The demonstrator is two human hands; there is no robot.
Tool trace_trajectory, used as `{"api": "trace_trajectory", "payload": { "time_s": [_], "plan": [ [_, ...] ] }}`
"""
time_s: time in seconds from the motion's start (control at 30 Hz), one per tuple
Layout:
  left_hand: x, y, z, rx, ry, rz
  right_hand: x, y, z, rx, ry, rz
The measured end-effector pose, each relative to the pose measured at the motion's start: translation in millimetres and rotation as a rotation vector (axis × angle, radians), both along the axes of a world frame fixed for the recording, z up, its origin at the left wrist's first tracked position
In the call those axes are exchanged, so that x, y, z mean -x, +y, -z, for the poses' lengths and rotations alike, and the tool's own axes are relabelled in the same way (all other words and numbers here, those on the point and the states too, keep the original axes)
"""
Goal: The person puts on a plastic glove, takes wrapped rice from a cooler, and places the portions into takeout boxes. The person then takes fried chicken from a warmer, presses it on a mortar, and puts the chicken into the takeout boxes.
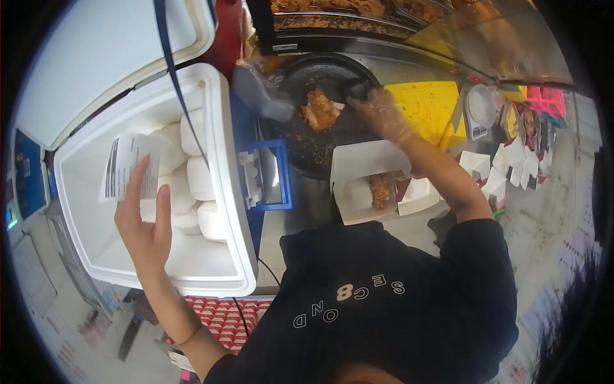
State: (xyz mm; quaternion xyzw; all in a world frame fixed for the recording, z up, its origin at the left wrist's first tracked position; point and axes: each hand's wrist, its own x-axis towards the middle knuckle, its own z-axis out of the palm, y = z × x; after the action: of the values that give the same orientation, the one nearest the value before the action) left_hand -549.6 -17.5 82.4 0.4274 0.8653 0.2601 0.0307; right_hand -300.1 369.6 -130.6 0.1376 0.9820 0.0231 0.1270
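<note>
My left hand (pixel 144 224) is over the open white cooler. A printed paper (pixel 131 168) lies against the underside of its fingers and seems gripped there; index finger and thumb are apart, the other fingers hidden. My right hand (pixel 382 115), in a clear plastic glove, is at the right side of a round black board (pixel 304 150). Its fingertips are blurred beside a dark shape, so its grip is unclear. Cut fried chicken (pixel 321 110) lies on the board among crumbs. Below stands an open white box (pixel 359 155) with a fried piece (pixel 380 192) inside.
White bundles (pixel 201 179) fill part of the cooler (pixel 238 211). A yellow board (pixel 425 105) lies right of the black one. Several folded cartons (pixel 494 185) and packets stand farther right. A glass display case (pixel 473 38) with fried food is behind. A dark strap crosses the cooler.
</note>
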Motion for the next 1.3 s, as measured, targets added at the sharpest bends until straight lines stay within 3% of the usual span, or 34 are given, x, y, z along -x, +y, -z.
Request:
{"api": "trace_trajectory", "payload": {
  "time_s": [0.07,0.13,0.17,0.23,0.27,0.4,0.53,0.6,0.7,0.77,0.8,0.87,0.93,1.0,1.1,1.13,1.23,1.3],
  "plan": [
    [1,1,2,-0.013,-0.004,0.019,21,-28,13,0.021,0.085,0.223],
    [1,2,2,-0.001,0.009,0.018,51,-58,-11,0.336,0.148,0.378],
    [0,2,4,-0.002,0.015,0.038,52,-64,4,0.336,0.157,0.396],
    [3,0,8,0.038,0.046,0.041,57,-79,48,0.066,0.435,0.131],
    [4,-2,9,0.068,0.066,0.047,59,-79,45,0.104,0.277,0.098],
    [4,2,6,0.021,0.023,0.089,67,-75,57,0.286,0.221,0.157],
    [6,-3,12,0.031,0.029,-0.003,70,-72,103,0.391,0.502,0.288],
    [15,-9,23,0.027,-0.020,0.033,68,-76,81,0.298,0.564,0.470],
    [27,-13,25,0.023,0.025,0.018,78,-62,99,0.314,0.684,0.472],
    [32,-15,31,0.012,0.014,0.008,83,-60,85,1.804,0.927,0.902],
    [33,-14,31,0.017,0.020,0.020,76,-59,73,1.808,0.942,0.908],
    [31,-11,31,0.029,-0.023,-0.011,43,-54,5,2.179,0.759,0.911],
    [35,-11,33,0.053,-0.030,-0.013,-13,-61,-41,2.033,0.908,0.682],
    [35,-17,32,0.095,-0.029,-0.025,-75,-60,-79,1.906,0.845,0.785],
    [35,-13,35,-0.002,0.039,0.008,-187,-63,-85,1.610,0.606,0.962],
    [37,-13,35,0.019,-0.010,-0.037,-209,-76,-115,1.487,0.536,1.298],
    [42,-17,36,0.057,-0.048,-0.087,-279,-71,-51,1.338,0.717,1.373],
    [43,-16,38,0.077,-0.037,-0.073,-301,-60,-23,0.906,0.351,1.234]
  ]
}}
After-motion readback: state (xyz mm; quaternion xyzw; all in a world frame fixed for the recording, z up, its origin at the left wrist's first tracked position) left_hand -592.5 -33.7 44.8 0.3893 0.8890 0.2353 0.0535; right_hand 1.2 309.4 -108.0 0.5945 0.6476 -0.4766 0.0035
